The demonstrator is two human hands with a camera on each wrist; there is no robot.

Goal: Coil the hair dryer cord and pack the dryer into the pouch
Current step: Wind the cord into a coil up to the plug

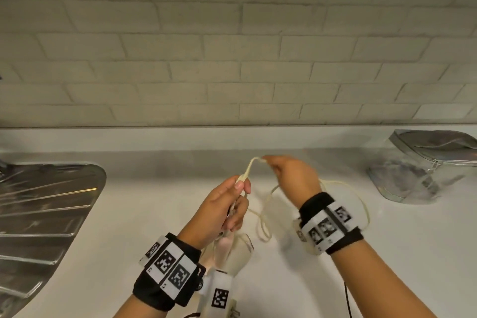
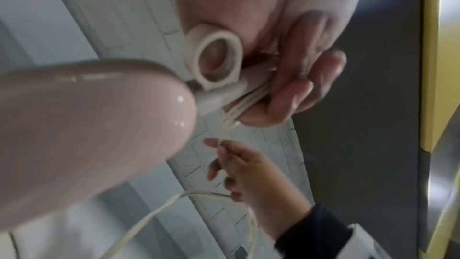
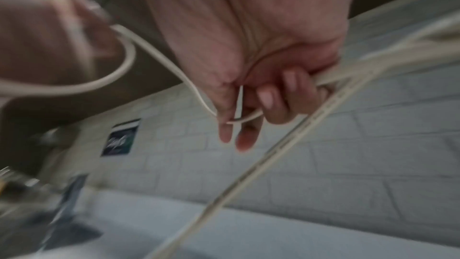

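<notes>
A pale pink hair dryer (image 1: 233, 253) hangs below my left hand (image 1: 227, 210), its handle end (image 2: 87, 125) filling the left wrist view with a cream hanging loop (image 2: 216, 62) at the tip. My left hand (image 2: 298, 86) grips several strands of the cream cord (image 1: 263, 224) close to the handle. My right hand (image 1: 289, 175) pinches the cord (image 3: 348, 70) a little higher and to the right, its fingers (image 3: 268, 97) curled round it. A short stretch of cord runs between both hands; loose loops trail over the counter. The clear silver-edged pouch (image 1: 423, 165) lies at the far right.
A white counter (image 1: 387, 253) runs to a pale brick wall (image 1: 232, 46). A steel sink drainboard (image 1: 44, 214) takes up the left side. A thin dark cable (image 1: 347, 299) hangs by my right forearm. Both wrists carry black bands with printed markers.
</notes>
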